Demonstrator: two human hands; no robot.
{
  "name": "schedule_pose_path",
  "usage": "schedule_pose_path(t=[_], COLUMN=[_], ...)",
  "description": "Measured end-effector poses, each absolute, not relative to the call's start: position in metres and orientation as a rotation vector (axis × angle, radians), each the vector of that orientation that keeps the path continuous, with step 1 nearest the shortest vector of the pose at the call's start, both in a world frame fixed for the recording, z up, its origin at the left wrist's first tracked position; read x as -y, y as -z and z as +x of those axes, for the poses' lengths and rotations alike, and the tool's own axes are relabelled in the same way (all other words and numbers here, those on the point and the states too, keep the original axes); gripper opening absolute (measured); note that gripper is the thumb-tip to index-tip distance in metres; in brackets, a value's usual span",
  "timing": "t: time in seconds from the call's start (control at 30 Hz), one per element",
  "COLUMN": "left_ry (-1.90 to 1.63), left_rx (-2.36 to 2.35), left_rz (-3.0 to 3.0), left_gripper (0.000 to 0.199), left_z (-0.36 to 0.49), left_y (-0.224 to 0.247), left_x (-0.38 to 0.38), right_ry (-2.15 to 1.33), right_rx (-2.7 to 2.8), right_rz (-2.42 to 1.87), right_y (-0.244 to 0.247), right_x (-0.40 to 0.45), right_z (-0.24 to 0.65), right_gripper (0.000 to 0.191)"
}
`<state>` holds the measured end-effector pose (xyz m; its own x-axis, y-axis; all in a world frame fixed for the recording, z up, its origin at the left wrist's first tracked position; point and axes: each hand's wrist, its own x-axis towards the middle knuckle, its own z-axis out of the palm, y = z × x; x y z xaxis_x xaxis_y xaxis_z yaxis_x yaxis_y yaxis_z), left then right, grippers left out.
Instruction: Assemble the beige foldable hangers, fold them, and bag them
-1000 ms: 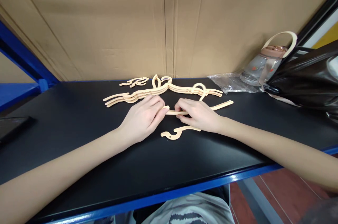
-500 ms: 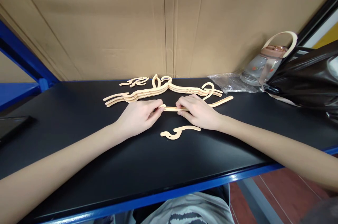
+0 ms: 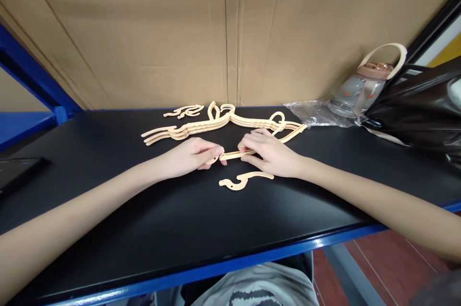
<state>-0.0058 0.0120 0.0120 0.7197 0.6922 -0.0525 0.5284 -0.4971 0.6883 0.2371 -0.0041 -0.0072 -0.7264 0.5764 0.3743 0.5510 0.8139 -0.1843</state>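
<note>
Cream hanger piece (image 3: 234, 155) | mid-frame | right hand (image 3: 268, 152) pinches it | left hand (image 3: 194, 157) grips a small part (image 3: 213, 160), mostly hidden from me, I think

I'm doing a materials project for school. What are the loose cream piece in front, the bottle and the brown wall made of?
The loose cream piece looks like smooth plastic, slightly shiny, with rounded edges. The bottle has a see-through, glossy body, so plastic or maybe glass. The brown wall is probably dull cardboard: see its long creases.
</note>
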Motion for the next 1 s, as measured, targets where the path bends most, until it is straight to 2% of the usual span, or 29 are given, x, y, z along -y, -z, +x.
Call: schedule_pose_path(t=[0.27, 0.63, 1.0], left_ry=[-0.105, -0.06, 0.21], left_rx=[-0.806, -0.768, -0.695], left_rz=[1.88, 1.815, 1.779], left_gripper=[0.043, 0.051, 0.046], left_z=[-0.007, -0.01, -0.013], left_y=[-0.02, -0.025, -0.027], left_x=[-0.009, -0.008, -0.017], right_ry=[-0.227, -0.376, -0.413], right_rx=[2.574, 2.518, 2.506], right_rz=[-0.752, -0.821, -0.75], right_y=[0.007, 0.008, 0.009], right_x=[0.006, 0.007, 0.012], right_z=[0.237, 0.234, 0.229], right_gripper=[0.009, 0.02, 0.023])
